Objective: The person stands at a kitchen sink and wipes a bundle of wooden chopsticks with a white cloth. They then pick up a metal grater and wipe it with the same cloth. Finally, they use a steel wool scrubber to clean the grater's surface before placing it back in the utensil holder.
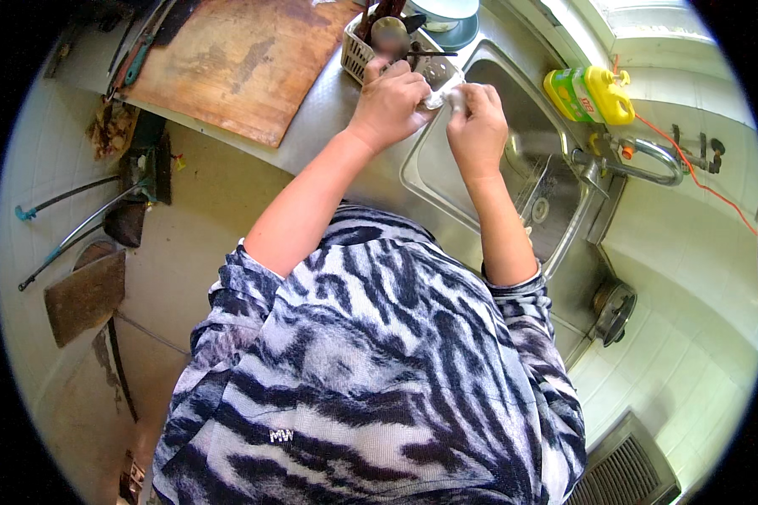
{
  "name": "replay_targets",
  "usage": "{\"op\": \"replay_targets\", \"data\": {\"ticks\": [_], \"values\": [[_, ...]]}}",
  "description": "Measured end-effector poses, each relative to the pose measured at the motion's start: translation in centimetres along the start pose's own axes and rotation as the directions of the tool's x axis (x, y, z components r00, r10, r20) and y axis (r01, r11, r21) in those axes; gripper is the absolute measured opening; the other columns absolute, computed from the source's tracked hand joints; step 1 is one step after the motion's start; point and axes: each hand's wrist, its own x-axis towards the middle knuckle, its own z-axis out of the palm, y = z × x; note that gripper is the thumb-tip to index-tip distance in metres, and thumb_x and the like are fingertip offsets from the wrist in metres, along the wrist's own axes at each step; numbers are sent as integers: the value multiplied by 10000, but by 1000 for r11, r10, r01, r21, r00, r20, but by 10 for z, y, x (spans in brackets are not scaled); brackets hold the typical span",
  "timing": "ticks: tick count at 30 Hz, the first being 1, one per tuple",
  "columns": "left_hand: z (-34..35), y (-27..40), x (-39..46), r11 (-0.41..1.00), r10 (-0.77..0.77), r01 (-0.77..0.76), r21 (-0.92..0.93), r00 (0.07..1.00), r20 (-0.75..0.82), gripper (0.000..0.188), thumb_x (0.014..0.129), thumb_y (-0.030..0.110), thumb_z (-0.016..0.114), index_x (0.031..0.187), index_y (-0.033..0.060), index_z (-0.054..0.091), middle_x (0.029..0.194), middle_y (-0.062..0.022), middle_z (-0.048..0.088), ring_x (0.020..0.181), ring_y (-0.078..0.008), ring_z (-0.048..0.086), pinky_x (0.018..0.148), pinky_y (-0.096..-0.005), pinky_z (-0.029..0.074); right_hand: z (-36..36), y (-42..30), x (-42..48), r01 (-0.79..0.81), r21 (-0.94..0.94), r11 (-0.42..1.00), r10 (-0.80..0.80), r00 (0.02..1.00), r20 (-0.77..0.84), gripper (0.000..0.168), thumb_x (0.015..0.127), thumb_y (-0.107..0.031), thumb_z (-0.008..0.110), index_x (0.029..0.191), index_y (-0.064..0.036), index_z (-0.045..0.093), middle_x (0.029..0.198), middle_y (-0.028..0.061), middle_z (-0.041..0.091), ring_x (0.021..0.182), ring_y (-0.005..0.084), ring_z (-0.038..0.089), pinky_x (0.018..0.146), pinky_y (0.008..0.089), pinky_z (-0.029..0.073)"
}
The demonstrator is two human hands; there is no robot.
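A white plastic utensil basket [355,53] stands on the steel counter, beside the sink. My left hand [391,98] is closed over its near side, hiding much of that wall. Dark-handled utensils and a round, blurred metal piece [390,36] rise from the basket. Between my hands, at the basket's near right corner, shows a white crumpled-looking piece [440,98], perhaps a cloth. My right hand [479,123] pinches a blurred white bit of it over the edge of the sink [439,158]. How far the white piece extends under my fingers is hidden.
A wooden board [240,63] lies left on the counter. Stacked dishes [458,31] stand behind the basket. A yellow-green detergent jug [587,95] and a curved faucet [654,167] flank the sink's far side. A lidded pot [614,312] sits at right.
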Motion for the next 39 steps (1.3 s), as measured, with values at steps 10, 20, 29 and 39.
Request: {"op": "replay_targets", "data": {"ticks": [10, 20, 29, 39], "values": [[-5, 2, 1, 999, -10, 7, 51, 999, 53, 177, 763, 262, 821, 871, 192, 699, 907, 44, 692, 988, -180, 647, 1092, -442, 320, -8, -18, -17, -33, 224, 974, 36, 999, -8, 139, 875, -9, 724, 1007, -45, 698, 949, 133, 659, 834, 331, 673, 737, 404, 542], [-9, 5, 0, 998, 32, -30, -47, 999, 35, 512, 689, 364, 914, 1098, 161, 684, 1096, -19, 678, 1145, -232, 611, 1103, -470, 343, 4, 16, -19, -153, 265, 952, 178, 981, -71, 109, 900, -42, 711, 999, -2, 687, 952, 142, 657, 842, 310, 652, 763, 390, 527], [-41, -25, -19, 997, -5, 15, 72, 991, -134, 669, 669, 361, 936, 1235, 142, 655, 1221, -70, 591, 1212, -287, 535, 1092, -450, 374, 6, 27, -8, -141, 209, 968, 167, 980, -108, 126, 910, -90, 726, 1003, -13, 694, 963, 147, 665, 879, 325, 665, 800, 410, 528], [-46, -76, 18, 999, -37, 36, -27, 999, -35, 481, 715, 180, 934, 1111, 40, 701, 1304, -161, 590, 1213, -349, 606, 1011, -427, 525, 3, 12, -19, -111, 210, 971, 131, 988, -80, 111, 920, -89, 715, 999, -13, 691, 983, 151, 665, 895, 339, 667, 810, 416, 531]]}}
